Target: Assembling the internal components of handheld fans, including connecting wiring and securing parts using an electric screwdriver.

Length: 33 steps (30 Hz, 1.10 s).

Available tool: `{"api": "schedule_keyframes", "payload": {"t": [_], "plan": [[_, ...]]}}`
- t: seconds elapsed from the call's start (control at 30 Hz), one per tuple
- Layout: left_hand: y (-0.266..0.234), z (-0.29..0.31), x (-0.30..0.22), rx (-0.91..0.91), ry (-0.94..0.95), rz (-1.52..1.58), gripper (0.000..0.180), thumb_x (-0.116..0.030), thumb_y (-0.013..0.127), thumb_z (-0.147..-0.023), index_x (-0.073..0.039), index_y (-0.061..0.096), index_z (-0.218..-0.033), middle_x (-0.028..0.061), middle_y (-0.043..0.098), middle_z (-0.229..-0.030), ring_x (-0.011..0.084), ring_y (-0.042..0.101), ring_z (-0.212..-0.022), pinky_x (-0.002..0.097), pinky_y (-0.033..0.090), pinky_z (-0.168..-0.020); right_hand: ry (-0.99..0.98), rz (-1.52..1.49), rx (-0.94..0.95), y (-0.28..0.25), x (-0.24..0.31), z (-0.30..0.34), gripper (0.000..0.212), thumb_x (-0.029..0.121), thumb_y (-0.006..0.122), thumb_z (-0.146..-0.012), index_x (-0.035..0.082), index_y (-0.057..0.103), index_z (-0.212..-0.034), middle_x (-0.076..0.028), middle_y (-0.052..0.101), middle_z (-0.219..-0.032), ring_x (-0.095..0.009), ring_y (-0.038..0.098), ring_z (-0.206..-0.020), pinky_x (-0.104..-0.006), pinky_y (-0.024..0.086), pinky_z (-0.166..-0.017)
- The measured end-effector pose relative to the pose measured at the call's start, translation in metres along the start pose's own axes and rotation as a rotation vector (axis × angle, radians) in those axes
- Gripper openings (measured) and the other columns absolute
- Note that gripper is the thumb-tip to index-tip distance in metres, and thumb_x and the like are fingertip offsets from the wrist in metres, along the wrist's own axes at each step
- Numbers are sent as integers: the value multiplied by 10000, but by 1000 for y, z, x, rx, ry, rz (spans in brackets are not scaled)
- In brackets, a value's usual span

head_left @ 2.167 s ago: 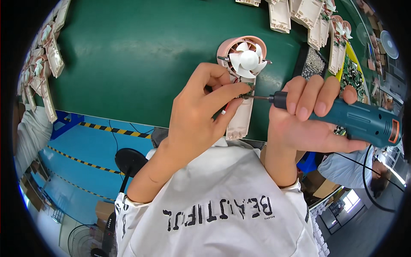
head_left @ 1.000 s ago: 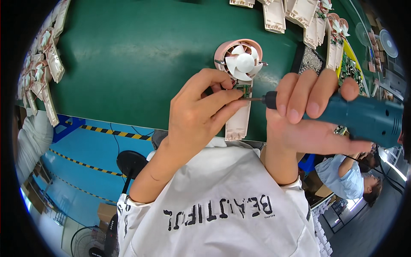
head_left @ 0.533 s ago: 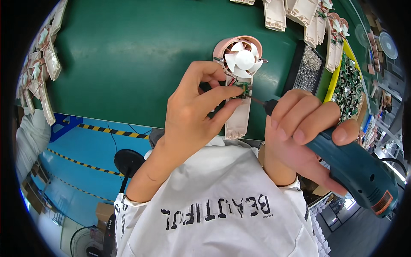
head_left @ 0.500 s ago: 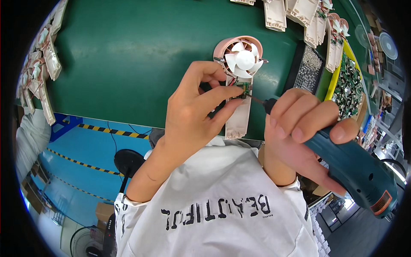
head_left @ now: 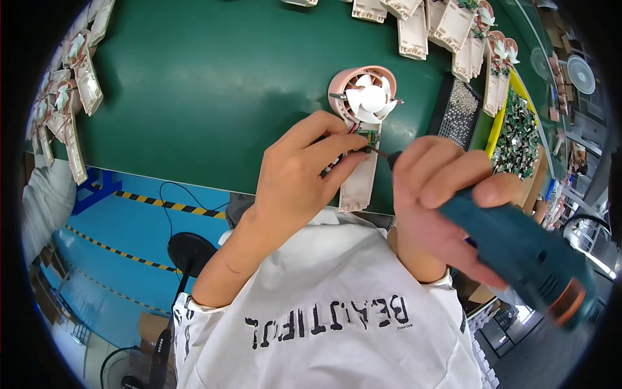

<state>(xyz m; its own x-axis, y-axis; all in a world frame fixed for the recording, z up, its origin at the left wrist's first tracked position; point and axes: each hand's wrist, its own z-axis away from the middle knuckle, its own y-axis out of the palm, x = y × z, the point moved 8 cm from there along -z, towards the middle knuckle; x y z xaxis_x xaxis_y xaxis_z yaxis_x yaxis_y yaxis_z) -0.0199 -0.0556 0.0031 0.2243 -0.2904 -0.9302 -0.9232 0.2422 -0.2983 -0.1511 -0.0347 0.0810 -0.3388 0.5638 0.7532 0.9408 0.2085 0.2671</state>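
Note:
A handheld fan half-shell [head_left: 358, 189] lies on the green table, its round pink head away from me with white fan blades [head_left: 372, 98] in it. My left hand [head_left: 295, 165] reaches in from the left, thumb and index finger pinching a small green circuit board [head_left: 370, 136] in the handle part. Red and black wires run beside the board, partly under my fingers. My right hand [head_left: 437, 188] is wrapped round a teal electric screwdriver [head_left: 512, 240]. Its thin bit points left to the board's edge by my left fingertips; whether it touches a screw is hidden.
A black box of small screws [head_left: 461, 113] stands right of the fan. Beyond it is a yellow tray [head_left: 497, 129] full of circuit boards. More fan half-shells [head_left: 413, 35] line the far right edge, others [head_left: 81, 84] the far left. A person's sleeve [head_left: 48, 201] shows at left.
My right hand and the screwdriver have shifted a little to the left, closer to the board. My left hand keeps its pinch. The whole view has shifted slightly.

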Motion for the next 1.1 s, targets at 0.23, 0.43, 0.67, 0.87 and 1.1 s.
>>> {"api": "schedule_keyframes", "payload": {"t": [0.23,0.43,0.67,0.87,1.1], "plan": [[-6,0,-2,-6,-51,31,182,-32,735,-771,-38,696,-949,70,604,-851,205,611,-679,293,480,-569,716,623,-651,-51,3,58,413,347,557,-938,-18,524,-1130,-243,676,-979,-114,437,-364,-238,336,-340],[-8,1,4,-156,-176,140,161,18,663,-831,-12,683,-987,102,635,-909,198,629,-732,284,506,-599,1103,192,-683,-41,-44,95,353,87,685,-879,-42,553,-1179,-40,628,-739,-60,448,-404,-220,323,-356],[-7,13,7,-248,-288,266,122,33,671,-845,16,679,-966,75,611,-950,88,583,-792,185,471,-622,1139,-88,-667,-28,-54,94,320,87,685,-884,-34,548,-1147,-34,596,-736,-53,460,-434,-222,346,-377],[-9,22,-2,-322,-306,302,136,58,682,-831,24,699,-962,72,609,-944,65,552,-754,174,420,-576,1039,-169,-717,-24,-48,98,323,71,702,-870,-42,553,-1132,-78,661,-831,-54,471,-457,-219,376,-406],[34,-15,-37,-199,-123,465,139,50,687,-827,24,700,-963,83,632,-949,105,598,-815,202,478,-654,904,164,-845,-71,0,89,221,43,723,-833,15,590,-1007,-15,614,-722,-51,486,-460,-209,372,-409]]}}
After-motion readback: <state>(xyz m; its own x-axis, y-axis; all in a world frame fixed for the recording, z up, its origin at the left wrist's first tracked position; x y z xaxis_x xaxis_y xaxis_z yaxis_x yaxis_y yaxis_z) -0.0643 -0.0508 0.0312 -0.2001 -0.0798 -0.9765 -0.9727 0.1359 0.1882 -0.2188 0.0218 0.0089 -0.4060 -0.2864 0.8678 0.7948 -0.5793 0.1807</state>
